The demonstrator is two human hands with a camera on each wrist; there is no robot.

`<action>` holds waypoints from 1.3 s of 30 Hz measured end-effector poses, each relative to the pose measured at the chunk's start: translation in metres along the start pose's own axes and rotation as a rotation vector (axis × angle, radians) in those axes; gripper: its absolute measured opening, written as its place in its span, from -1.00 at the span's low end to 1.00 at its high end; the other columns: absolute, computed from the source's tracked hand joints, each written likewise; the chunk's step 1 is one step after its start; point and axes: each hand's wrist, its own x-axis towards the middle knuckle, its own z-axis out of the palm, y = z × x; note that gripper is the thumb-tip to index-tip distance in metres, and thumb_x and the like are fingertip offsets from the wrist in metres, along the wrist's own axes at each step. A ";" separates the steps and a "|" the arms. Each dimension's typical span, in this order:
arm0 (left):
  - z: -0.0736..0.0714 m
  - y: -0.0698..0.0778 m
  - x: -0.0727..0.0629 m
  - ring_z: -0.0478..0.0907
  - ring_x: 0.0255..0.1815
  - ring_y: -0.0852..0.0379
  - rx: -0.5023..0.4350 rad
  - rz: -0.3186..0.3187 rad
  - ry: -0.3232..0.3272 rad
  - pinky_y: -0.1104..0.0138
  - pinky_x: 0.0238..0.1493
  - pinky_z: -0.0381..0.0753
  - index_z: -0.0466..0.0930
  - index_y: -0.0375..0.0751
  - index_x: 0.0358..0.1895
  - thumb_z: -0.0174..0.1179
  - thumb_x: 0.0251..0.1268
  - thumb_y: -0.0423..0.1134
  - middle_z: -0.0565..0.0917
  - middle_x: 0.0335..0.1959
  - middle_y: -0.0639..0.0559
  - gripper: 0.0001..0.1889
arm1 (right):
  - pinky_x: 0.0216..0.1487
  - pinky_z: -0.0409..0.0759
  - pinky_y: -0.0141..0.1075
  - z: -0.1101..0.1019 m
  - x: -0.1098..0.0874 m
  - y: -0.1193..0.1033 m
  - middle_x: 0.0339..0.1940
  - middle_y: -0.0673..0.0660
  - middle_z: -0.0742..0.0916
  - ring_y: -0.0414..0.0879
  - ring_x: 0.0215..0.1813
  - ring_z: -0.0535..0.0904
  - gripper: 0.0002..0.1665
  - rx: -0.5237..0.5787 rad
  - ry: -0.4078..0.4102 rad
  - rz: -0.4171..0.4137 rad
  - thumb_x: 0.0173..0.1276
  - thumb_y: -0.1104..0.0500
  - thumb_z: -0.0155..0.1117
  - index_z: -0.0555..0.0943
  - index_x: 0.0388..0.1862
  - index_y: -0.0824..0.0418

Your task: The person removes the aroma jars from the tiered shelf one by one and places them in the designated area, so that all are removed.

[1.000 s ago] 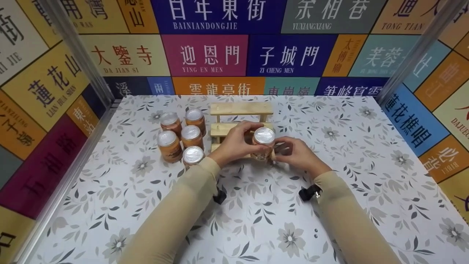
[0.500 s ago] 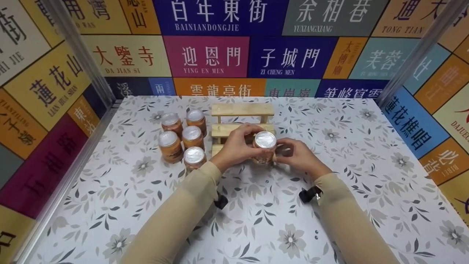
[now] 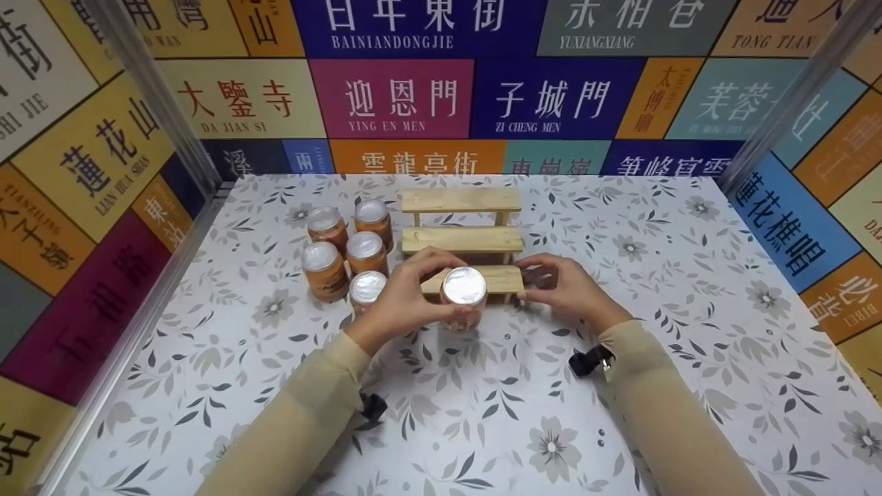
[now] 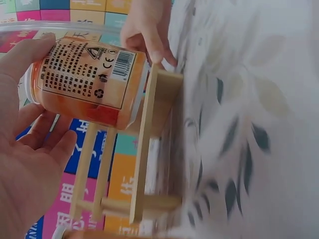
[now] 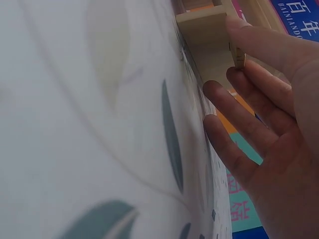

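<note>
My left hand (image 3: 400,297) grips a can (image 3: 463,310) with a silver lid. In the left wrist view the can (image 4: 92,82) shows an orange label with dark print and a barcode. It is in front of the lowest step of a three-step wooden rack (image 3: 462,239), covering part of that step. My right hand (image 3: 573,295) pinches the right end of the lowest step; in the right wrist view the thumb lies on one side of the wood (image 5: 204,22) and a finger on the other. Several similar cans (image 3: 325,275) stand grouped left of the rack.
A white tabletop (image 3: 551,386) with grey leaf and flower print lies beneath everything. Panels with colourful lettered signs (image 3: 393,100) enclose the back and both sides. The nearest standing can (image 3: 367,286) is partly behind my left hand.
My left hand has drawn the can left and toward me, away from the right hand, uncovering more of the rack's lowest step. My right hand has stayed at the rack's right end.
</note>
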 end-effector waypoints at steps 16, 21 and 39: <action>-0.089 0.003 -0.081 0.59 0.25 0.05 -0.020 -0.052 0.025 0.29 0.40 0.56 0.71 -0.12 0.16 0.65 -0.09 -0.38 0.63 0.13 -0.02 -0.38 | 0.25 0.67 0.07 -0.005 -0.003 -0.005 0.17 0.25 0.73 0.20 0.14 0.71 -0.36 -0.015 -0.006 -0.001 0.21 0.21 0.60 0.63 0.29 0.12; -0.117 -0.003 -0.098 0.57 0.27 0.08 0.014 -0.113 0.049 0.36 0.41 0.53 0.71 -0.08 0.16 0.67 -0.08 -0.31 0.64 0.15 0.00 -0.39 | 0.23 0.67 0.07 -0.005 -0.003 -0.004 0.16 0.24 0.74 0.20 0.13 0.71 -0.36 -0.003 -0.005 0.019 0.22 0.20 0.60 0.63 0.29 0.10; -0.155 -0.044 -0.117 0.47 0.26 0.23 0.127 -0.292 0.305 -0.01 0.54 0.41 0.64 -0.22 0.24 0.62 0.04 -0.24 0.59 0.18 -0.05 -0.38 | 0.21 0.69 0.02 -0.002 -0.001 -0.002 0.18 0.27 0.73 0.21 0.15 0.71 -0.34 0.010 -0.023 -0.003 0.24 0.20 0.59 0.61 0.32 0.17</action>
